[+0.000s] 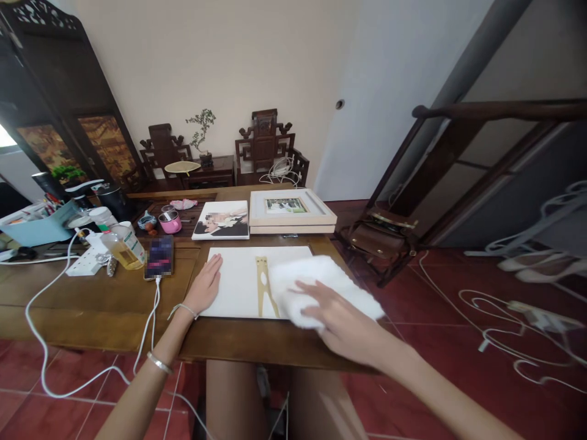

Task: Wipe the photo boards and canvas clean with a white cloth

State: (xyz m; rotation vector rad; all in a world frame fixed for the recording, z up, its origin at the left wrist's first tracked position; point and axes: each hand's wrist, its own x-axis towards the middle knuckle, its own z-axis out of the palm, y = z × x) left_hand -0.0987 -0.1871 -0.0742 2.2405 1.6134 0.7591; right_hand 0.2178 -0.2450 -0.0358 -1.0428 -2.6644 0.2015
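A flat white panel [236, 284] lies at the table's front edge, a gold-tan forked piece with an oval hole [262, 287] on its face. My left hand [205, 287] rests flat along the panel's left edge, fingers stretched out. Over the panel's right part spreads a white cloth [337, 278], some of it hanging past the panel's right side. My right hand [332, 315] holds the cloth down with bent fingers, slightly blurred. The cloth hides the panel's right portion.
Behind the panel stand a photo print block [222, 220] and a pale wooden frame [293, 214]. To the left are a phone [159, 258] on a cable, a bottle [126, 247], a power strip [89, 256] and a pink cup [170, 222]. A dark chair [385, 226] stands right.
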